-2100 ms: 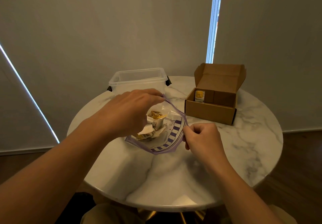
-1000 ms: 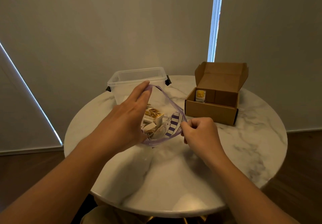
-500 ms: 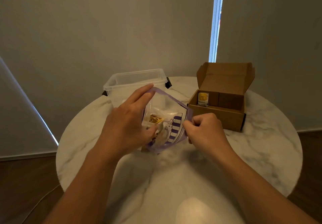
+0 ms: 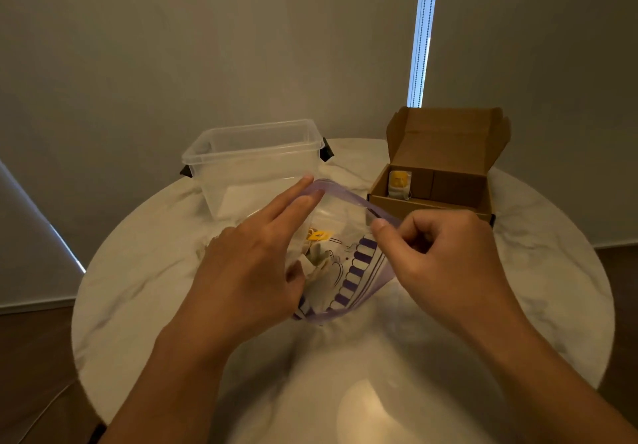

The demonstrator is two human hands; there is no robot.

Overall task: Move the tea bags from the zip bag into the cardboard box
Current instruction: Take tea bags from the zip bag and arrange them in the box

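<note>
Tea bags (image 4: 319,250) are lying in a heap at the bottom of the zip bag (image 4: 362,271). In the head view, the zip bag is sitting on the white tabletop (image 4: 538,271), right between the two hands, with its purple mouth pulled wide. The right hand (image 4: 438,257) is pinching the right side of the rim with curled fingers and thumb, holding it open. The left hand (image 4: 248,271) is lying against the left side of the bag with its fingers stretched out straight, the tips touching the rim. Its thumb is poking toward the heap, but I cannot tell if it is touching a tea bag.

The cardboard box (image 4: 431,203) is standing open at the far right of the tabletop, just behind the right hand, its lid (image 4: 445,132) leaning back. One tea bag (image 4: 399,184) with a yellow tag is standing in its left corner. A clear plastic tub (image 4: 255,164) is sitting behind the left hand.

So the heap is lying just under the left hand, and the box is lying off to the right and farther back. I think the left hand is the one for picking, since it is nearest the heap. The right hand is nearer the box, but it is busy with the rim.
</note>
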